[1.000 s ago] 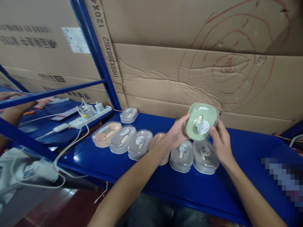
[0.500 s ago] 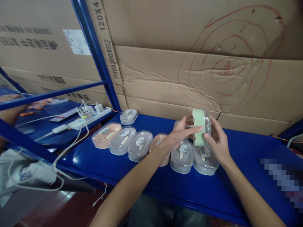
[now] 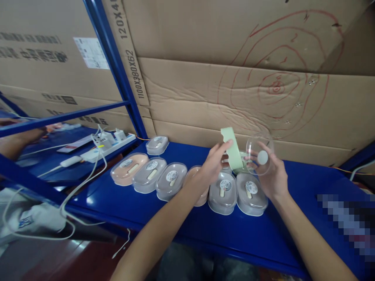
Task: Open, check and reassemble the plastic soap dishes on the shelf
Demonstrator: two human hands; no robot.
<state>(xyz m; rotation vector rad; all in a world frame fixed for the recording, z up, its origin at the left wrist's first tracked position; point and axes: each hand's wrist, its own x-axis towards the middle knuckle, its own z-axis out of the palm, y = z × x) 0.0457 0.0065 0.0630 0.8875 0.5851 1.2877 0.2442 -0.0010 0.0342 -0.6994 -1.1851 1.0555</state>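
Observation:
My left hand [image 3: 215, 164] is closed on a pale green box part [image 3: 233, 150] with a wavy edge, held tilted above the back of the row. A little to the right, my right hand [image 3: 274, 175] grips a clear plastic lid [image 3: 253, 154] with a round white sticker, apart from the green part. Below both hands stand lidded boxes with labels and cream handles, among them a grey box [image 3: 223, 201] and another grey box [image 3: 253, 205]. Partly hidden behind the hands, a green box [image 3: 241, 166] rests on the blue shelf [image 3: 187, 230].
Leftward along the row are a peach box [image 3: 129, 169] and grey boxes [image 3: 171, 181]. One small grey box [image 3: 157, 145] stands behind. A cardboard sheet [image 3: 187, 97] backs the shelf. Beyond the blue post [image 3: 114, 62] lie a power strip [image 3: 102, 150], cables and another person's arm [image 3: 20, 144].
The clear lid has come away from the green part. My left hand has moved left with the green part, and my right hand has turned with the lid in it.

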